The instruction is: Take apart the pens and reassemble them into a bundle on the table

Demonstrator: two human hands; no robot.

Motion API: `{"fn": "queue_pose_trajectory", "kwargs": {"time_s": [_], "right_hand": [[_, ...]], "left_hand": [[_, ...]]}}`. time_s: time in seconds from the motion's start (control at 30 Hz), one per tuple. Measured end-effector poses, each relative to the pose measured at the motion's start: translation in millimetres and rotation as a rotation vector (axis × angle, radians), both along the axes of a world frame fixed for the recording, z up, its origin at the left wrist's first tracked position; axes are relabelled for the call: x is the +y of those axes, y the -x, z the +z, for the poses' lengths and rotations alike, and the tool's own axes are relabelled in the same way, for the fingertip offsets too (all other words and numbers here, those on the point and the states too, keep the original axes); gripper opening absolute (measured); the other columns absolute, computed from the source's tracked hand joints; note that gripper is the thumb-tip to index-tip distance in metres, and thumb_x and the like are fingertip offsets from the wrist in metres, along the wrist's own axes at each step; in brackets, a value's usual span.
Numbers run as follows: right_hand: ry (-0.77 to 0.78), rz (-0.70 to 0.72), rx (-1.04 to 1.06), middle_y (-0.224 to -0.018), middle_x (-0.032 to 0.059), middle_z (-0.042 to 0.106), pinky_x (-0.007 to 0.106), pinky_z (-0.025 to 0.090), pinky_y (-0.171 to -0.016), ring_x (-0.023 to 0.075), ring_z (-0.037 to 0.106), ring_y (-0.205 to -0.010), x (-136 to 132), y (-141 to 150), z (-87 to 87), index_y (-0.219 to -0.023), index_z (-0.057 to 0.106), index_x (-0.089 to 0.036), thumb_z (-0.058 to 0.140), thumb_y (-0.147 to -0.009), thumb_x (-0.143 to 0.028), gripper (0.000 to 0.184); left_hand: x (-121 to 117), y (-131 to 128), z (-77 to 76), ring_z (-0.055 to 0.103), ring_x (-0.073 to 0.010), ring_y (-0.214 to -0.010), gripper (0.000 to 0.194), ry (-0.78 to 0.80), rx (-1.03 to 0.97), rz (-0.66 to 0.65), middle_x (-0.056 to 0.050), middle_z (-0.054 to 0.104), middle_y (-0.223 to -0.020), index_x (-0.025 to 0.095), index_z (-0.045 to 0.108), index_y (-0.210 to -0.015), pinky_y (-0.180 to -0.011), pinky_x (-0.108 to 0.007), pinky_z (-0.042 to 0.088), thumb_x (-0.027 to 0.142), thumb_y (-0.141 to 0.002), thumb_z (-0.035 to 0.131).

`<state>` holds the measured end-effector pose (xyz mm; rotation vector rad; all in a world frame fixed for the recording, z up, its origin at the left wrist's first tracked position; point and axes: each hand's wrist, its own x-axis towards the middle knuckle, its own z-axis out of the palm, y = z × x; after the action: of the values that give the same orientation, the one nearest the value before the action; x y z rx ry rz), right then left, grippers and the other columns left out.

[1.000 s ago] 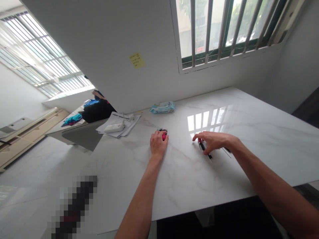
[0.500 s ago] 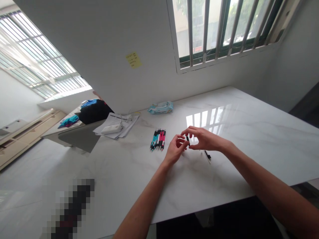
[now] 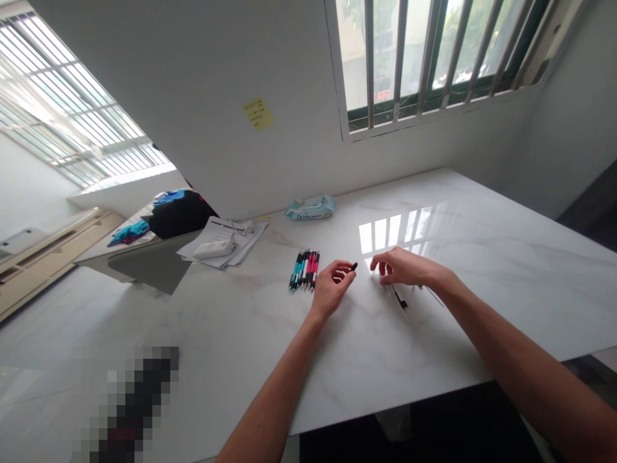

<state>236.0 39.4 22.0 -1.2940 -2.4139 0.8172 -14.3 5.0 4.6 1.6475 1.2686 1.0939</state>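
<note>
My left hand (image 3: 333, 287) pinches a small black pen part (image 3: 354, 266) between its fingertips, just right of a tight row of several teal and red pens (image 3: 304, 270) lying on the white marble table (image 3: 231, 334). My right hand (image 3: 402, 267) hovers with slightly curled fingers and holds nothing. Below those fingers lies a black and silver pen (image 3: 398, 299). A thin pale strip (image 3: 434, 296) lies on the table to its right.
Loose papers (image 3: 245, 244) under a white adapter (image 3: 214, 249) and a blue wet-wipes packet (image 3: 310, 208) lie toward the far edge. A black bag (image 3: 179, 215) stands beyond the left corner. A pixelated dark object (image 3: 130, 405) sits at lower left.
My hands have moved apart. The small black part, held between both hands before, now stays in my left hand, while my right hand has drawn back to the right over the black pen.
</note>
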Motion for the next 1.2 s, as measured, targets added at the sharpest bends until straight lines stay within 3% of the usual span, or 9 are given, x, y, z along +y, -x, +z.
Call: {"fn": "queue_pose_trajectory", "kwargs": {"time_s": [0.13,0.23,0.33,0.43,0.63,1.2], "right_hand": [[-0.034,-0.029,0.084,-0.081,0.0034,0.076,0.032,0.054,-0.066,0.0196,0.069,-0.070,-0.4,6.8,1.5,-0.097,0.079,-0.024,0.071,-0.080,-0.013,0.021],[-0.051,-0.103,0.354,-0.089,0.0041,0.077,0.034,0.059,-0.076,0.0205,0.072,-0.081,-1.7,12.5,6.6,-0.101,0.077,-0.023,0.070,-0.085,-0.023,0.017],[0.050,-0.111,0.647,-0.099,0.0049,0.079,0.037,0.061,-0.090,0.0217,0.075,-0.094,-3.4,20.4,8.4,-0.102,0.074,-0.022,0.075,-0.084,-0.031,0.021],[0.142,-0.099,0.764,-0.100,0.0050,0.079,0.039,0.061,-0.094,0.0228,0.076,-0.098,-4.0,27.9,5.3,-0.101,0.074,-0.022,0.079,-0.080,-0.032,0.024],[0.147,-0.092,0.756,-0.100,0.0051,0.079,0.038,0.062,-0.090,0.0230,0.077,-0.097,-2.8,31.4,-0.5,-0.101,0.074,-0.021,0.079,-0.081,-0.030,0.023],[0.062,-0.070,0.671,-0.095,0.0048,0.078,0.035,0.060,-0.081,0.0198,0.073,-0.085,-6.1,31.1,4.0,-0.099,0.075,-0.021,0.075,-0.084,-0.034,0.020]], "left_hand": [[-2.4,-0.3,2.9,0.063,-0.0132,-0.071,0.020,-0.021,0.038,0.013,-0.003,0.074,-0.094,0.022,0.077,-0.099,-0.065,-0.025,0.052,0.035,-0.085,0.074],[-3.7,-0.3,4.6,0.062,-0.0124,-0.070,0.019,-0.049,0.053,0.022,-0.003,0.074,-0.097,0.022,0.077,-0.099,-0.065,-0.025,0.051,0.034,-0.085,0.074],[-4.0,0.1,5.4,0.063,-0.0130,-0.073,0.018,-0.073,0.050,0.027,-0.003,0.074,-0.098,0.022,0.078,-0.099,-0.068,-0.026,0.053,0.033,-0.085,0.073],[-3.7,0.1,6.1,0.063,-0.0134,-0.073,0.018,-0.083,0.052,0.028,-0.003,0.073,-0.094,0.022,0.078,-0.099,-0.069,-0.026,0.053,0.033,-0.085,0.074],[-3.6,-0.2,7.4,0.063,-0.0136,-0.073,0.017,-0.105,0.063,0.018,-0.003,0.073,-0.093,0.022,0.078,-0.098,-0.071,-0.027,0.054,0.032,-0.085,0.075],[-4.2,0.2,8.2,0.063,-0.0145,-0.076,0.013,-0.163,0.103,0.003,-0.003,0.072,-0.094,0.023,0.077,-0.097,-0.071,-0.028,0.052,0.028,-0.086,0.074]]}}
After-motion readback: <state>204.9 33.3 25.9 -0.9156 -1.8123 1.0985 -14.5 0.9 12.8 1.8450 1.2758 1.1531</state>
